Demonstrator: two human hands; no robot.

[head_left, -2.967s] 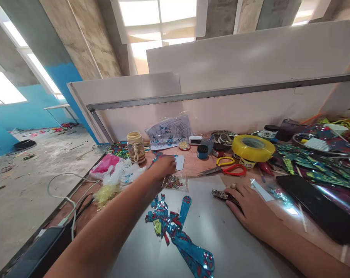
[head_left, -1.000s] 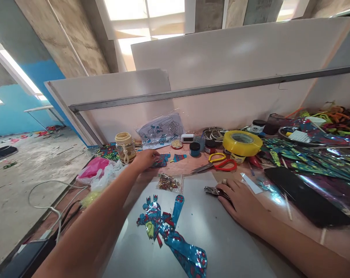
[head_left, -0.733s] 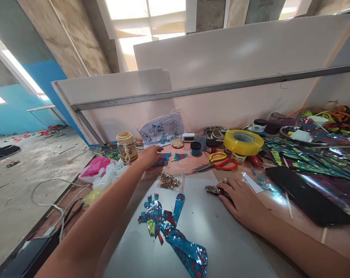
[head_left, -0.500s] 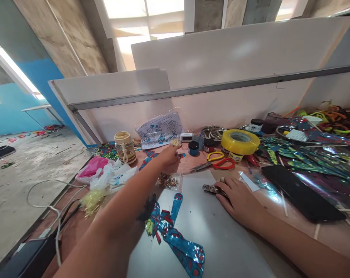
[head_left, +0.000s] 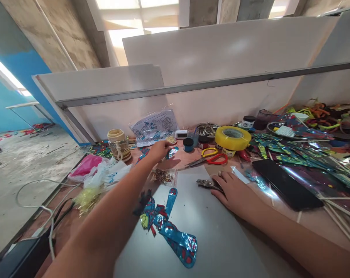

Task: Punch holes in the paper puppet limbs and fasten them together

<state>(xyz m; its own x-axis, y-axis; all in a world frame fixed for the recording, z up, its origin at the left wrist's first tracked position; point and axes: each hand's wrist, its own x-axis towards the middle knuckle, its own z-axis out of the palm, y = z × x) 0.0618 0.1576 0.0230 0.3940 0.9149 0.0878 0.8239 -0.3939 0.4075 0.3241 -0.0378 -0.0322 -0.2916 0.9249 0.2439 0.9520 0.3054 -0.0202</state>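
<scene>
My left hand (head_left: 159,151) reaches to the back of the table, its fingers closed on a shiny blue painted piece (head_left: 172,152) just in front of a small dish of gold beads (head_left: 171,140). Part of that piece is hidden by the fingers. My right hand (head_left: 228,187) rests low on the table, curled over the handles of a metal hole punch (head_left: 204,183), whose head points left. Between my arms lies a jointed blue and red figure (head_left: 175,235) on a pale board (head_left: 215,239). A bag of small brass fasteners (head_left: 162,177) lies beyond it.
Red-and-yellow-handled scissors (head_left: 212,156), a blue paint jar (head_left: 188,144) and a yellow tape roll (head_left: 233,138) stand behind. A black phone (head_left: 287,185) and painted pieces lie right. Left are a jar (head_left: 119,143), plastic bags (head_left: 105,172) and a cable (head_left: 51,216).
The blue piece at my left hand now shows a broader, shinier face, turned from before. My right hand stays on the hole punch. The whole view has shifted slightly.
</scene>
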